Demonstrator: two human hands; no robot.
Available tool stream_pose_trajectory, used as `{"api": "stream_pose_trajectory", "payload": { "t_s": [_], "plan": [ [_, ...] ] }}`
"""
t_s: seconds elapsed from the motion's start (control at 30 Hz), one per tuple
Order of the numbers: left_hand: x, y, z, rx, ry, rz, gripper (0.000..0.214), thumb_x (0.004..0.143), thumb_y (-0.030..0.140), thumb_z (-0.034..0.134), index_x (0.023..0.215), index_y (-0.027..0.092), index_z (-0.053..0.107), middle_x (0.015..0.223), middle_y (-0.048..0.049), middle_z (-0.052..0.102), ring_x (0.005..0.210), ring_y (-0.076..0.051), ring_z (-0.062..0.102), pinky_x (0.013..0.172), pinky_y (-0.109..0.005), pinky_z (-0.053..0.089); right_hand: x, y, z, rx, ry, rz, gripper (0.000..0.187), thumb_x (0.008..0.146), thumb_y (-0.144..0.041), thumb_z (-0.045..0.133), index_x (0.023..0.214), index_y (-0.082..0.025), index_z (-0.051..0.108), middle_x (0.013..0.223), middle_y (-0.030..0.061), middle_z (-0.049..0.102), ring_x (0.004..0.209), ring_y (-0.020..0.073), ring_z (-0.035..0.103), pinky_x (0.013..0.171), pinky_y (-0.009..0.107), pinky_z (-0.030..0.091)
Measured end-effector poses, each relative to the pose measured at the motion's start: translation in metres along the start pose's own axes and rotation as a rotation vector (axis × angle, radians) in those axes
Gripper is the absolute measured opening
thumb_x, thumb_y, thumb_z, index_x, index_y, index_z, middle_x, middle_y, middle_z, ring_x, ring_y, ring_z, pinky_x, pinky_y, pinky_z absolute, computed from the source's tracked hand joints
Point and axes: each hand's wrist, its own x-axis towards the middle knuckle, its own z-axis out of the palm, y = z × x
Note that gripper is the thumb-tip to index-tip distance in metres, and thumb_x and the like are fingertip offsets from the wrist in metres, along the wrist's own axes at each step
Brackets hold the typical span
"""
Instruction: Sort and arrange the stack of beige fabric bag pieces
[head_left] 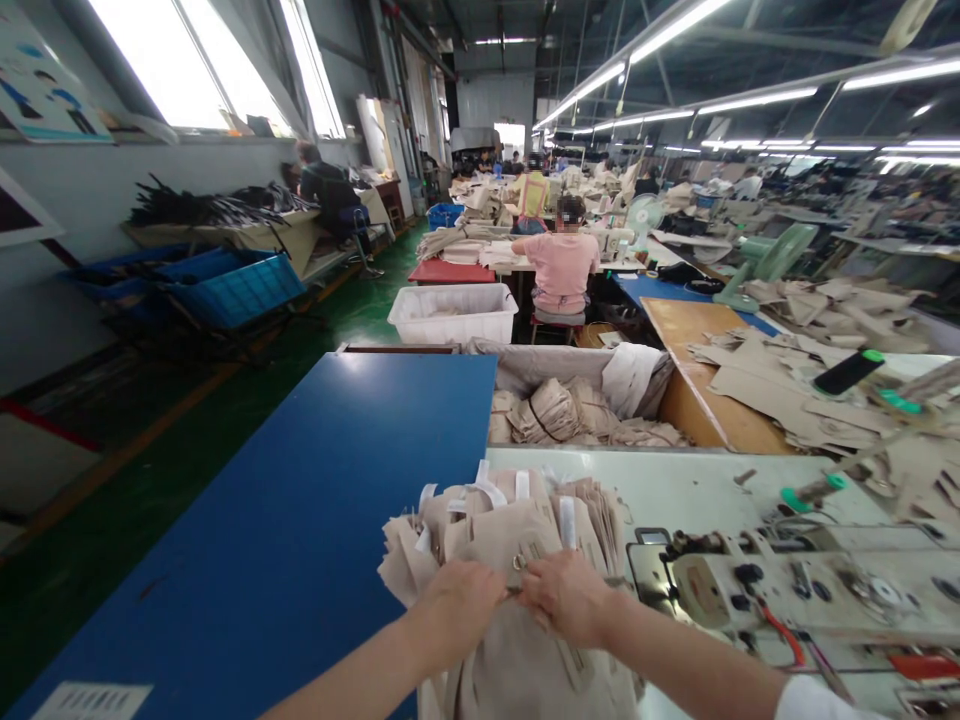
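A thick stack of beige fabric pieces (517, 520) with white tags lies at the near edge of the pale work table (697, 490). My left hand (465, 605) and my right hand (566, 595) meet on top of the stack, both closed on the uppermost beige piece (525, 660), which hangs toward me. A small metal ring (517, 563) shows between the two hands.
A blue table top (300, 520) lies to the left. A sewing machine (787, 590) stands to the right. Beyond the stack, a bin (585, 405) holds more beige pieces. A white crate (454, 312) and a seated person in pink (562, 270) are farther back.
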Motion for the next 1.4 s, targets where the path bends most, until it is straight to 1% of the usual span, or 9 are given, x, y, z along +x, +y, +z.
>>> {"api": "stream_pose_trajectory", "payload": {
  "t_s": [0.2,0.4,0.53,0.63,0.77,0.93,1.03,1.17,1.4],
  "plan": [
    [-0.018,-0.008,0.022,0.052,-0.06,0.05,0.026,0.079,0.002,0.037,0.086,0.015,0.059,0.086,-0.0092,0.066,0.078,-0.027,0.062,0.07,-0.043,0.051,-0.035,-0.025,0.039,0.168,0.168,0.339,0.037,0.093,-0.023,0.031,0.066,-0.017,0.057,0.064,0.0039,0.064,0.058,0.0132,0.055,0.054,0.031,0.025],
    [-0.021,-0.002,0.029,-0.108,0.059,-0.004,0.027,0.085,0.005,0.034,0.08,0.016,0.058,0.082,-0.0077,0.062,0.08,-0.025,0.057,0.075,-0.045,0.048,-0.031,-0.029,0.018,0.624,0.303,0.481,0.039,0.089,-0.036,0.041,0.056,-0.017,0.049,0.081,0.0083,0.061,0.08,0.0184,0.057,0.069,0.031,0.038],
    [-0.013,0.005,0.023,-0.734,0.268,-0.102,0.024,0.088,0.019,0.038,0.073,0.016,0.057,0.093,-0.0072,0.06,0.093,-0.021,0.054,0.085,-0.037,0.042,-0.01,-0.032,0.001,1.289,0.483,0.61,0.036,0.076,-0.05,0.06,0.059,-0.018,0.057,0.093,0.008,0.064,0.088,0.0198,0.056,0.079,0.033,0.04],
    [-0.004,0.01,0.029,-1.364,0.218,-0.284,0.038,0.083,0.05,0.044,0.076,0.015,0.058,0.063,-0.0011,0.052,0.059,-0.013,0.049,0.056,-0.025,0.036,0.003,-0.039,-0.003,1.659,0.537,0.816,0.042,0.066,-0.058,0.066,0.06,-0.017,0.06,0.068,0.0024,0.06,0.067,0.0142,0.05,0.064,0.028,0.037],
    [0.004,0.015,0.039,-1.845,0.155,-0.413,0.055,0.064,0.07,0.059,0.07,0.016,0.053,0.057,0.0028,0.049,0.04,-0.006,0.033,0.042,-0.022,0.02,0.01,-0.045,-0.009,1.741,0.493,0.798,0.053,0.064,-0.067,0.063,0.05,-0.018,0.048,0.051,-0.0031,0.046,0.05,0.0088,0.036,0.051,0.026,0.026],
    [-0.002,0.013,0.025,-1.392,0.045,-0.211,0.051,0.085,0.063,0.037,0.073,0.017,0.056,0.059,0.0031,0.047,0.045,-0.009,0.038,0.046,-0.025,0.027,0.011,-0.046,-0.013,1.541,0.384,0.586,0.056,0.077,-0.067,0.05,0.049,-0.018,0.045,0.05,-0.003,0.042,0.051,0.0089,0.036,0.056,0.028,0.028],
    [-0.012,0.013,0.023,-0.89,0.076,-0.085,0.044,0.095,0.048,0.026,0.083,0.019,0.057,0.079,-0.0024,0.062,0.076,-0.016,0.056,0.07,-0.028,0.04,0.006,-0.049,-0.007,1.496,0.398,0.617,0.054,0.078,-0.066,0.048,0.053,-0.019,0.042,0.053,-0.0037,0.039,0.055,0.0098,0.037,0.057,0.027,0.029],
    [-0.028,0.014,0.033,-0.422,0.018,-0.097,0.039,0.097,0.036,0.021,0.08,0.019,0.051,0.075,-0.0034,0.063,0.07,-0.019,0.06,0.061,-0.031,0.037,-0.008,-0.051,0.008,1.349,0.412,0.722,0.054,0.082,-0.064,0.044,0.055,-0.018,0.044,0.054,-0.0036,0.038,0.055,0.0101,0.036,0.056,0.027,0.028],
    [-0.03,0.019,0.044,-0.307,0.017,-0.157,0.031,0.097,0.027,0.024,0.079,0.02,0.048,0.073,-0.0026,0.064,0.07,-0.02,0.064,0.058,-0.032,0.033,-0.018,-0.045,-0.006,1.149,0.313,0.656,0.052,0.088,-0.057,0.039,0.055,-0.017,0.049,0.054,-0.0025,0.044,0.057,0.0112,0.045,0.059,0.027,0.033]
  ]
}}
